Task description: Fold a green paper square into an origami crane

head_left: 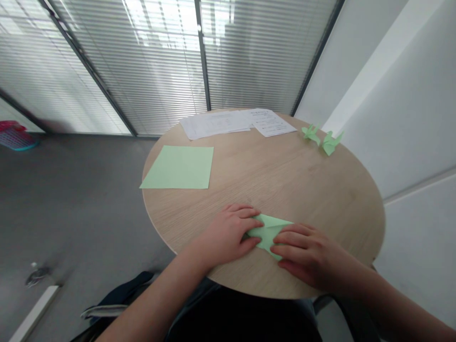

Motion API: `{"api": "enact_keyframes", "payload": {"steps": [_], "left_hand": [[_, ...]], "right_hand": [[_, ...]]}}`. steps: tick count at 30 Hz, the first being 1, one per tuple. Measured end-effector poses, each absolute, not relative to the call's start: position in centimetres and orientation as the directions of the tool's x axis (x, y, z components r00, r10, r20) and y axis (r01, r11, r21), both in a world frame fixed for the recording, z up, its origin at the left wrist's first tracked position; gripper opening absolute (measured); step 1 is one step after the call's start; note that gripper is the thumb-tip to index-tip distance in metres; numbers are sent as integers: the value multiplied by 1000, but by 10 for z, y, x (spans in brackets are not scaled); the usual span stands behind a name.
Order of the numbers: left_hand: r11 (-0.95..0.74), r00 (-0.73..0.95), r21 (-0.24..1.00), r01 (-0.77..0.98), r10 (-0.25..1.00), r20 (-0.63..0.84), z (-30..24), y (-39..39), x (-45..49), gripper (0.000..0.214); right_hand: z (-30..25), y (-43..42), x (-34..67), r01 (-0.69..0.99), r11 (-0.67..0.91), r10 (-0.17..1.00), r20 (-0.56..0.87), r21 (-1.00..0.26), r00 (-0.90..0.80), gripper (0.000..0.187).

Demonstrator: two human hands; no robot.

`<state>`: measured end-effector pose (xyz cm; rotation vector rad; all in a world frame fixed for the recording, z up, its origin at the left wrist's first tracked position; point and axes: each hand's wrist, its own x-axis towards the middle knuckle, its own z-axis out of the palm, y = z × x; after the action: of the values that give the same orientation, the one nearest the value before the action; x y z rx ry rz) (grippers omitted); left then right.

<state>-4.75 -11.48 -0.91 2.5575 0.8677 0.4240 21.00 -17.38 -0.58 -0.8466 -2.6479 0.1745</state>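
Note:
A small folded piece of light green paper lies near the front edge of the round wooden table, with a crease across its top. My left hand holds its left end, fingers bent over the paper and the thumb at the lower edge. On the right end, my right hand has its fingers over the paper, the fingertips pressed onto it. Both hands cover parts of the paper, so its full outline is hidden.
Flat on the table's left side rests a green sheet. White printed papers overlap along the far edge. Two folded green paper figures stand at the far right of the wooden table. A basket sits on the floor, far left.

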Motion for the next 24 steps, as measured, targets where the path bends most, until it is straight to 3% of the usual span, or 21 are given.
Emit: {"api": "enact_keyframes", "payload": {"steps": [6, 13, 20, 24], "left_hand": [[-758, 779, 419, 500, 605, 166, -9, -118, -49, 46], [-777, 805, 428, 462, 569, 165, -7, -118, -48, 41], [-775, 811, 445, 448, 562, 162, -5, -119, -47, 40], [-775, 813, 449, 444, 559, 161, -6, -118, -48, 46]], "right_hand": [[-3, -177, 203, 566, 803, 595, 210, -185, -776, 16], [-12, -177, 206, 562, 808, 590, 216, -180, -778, 17], [0, -178, 213, 530, 791, 597, 197, -305, -778, 12], [2, -177, 217, 528, 795, 593, 201, -298, -780, 9]]}}
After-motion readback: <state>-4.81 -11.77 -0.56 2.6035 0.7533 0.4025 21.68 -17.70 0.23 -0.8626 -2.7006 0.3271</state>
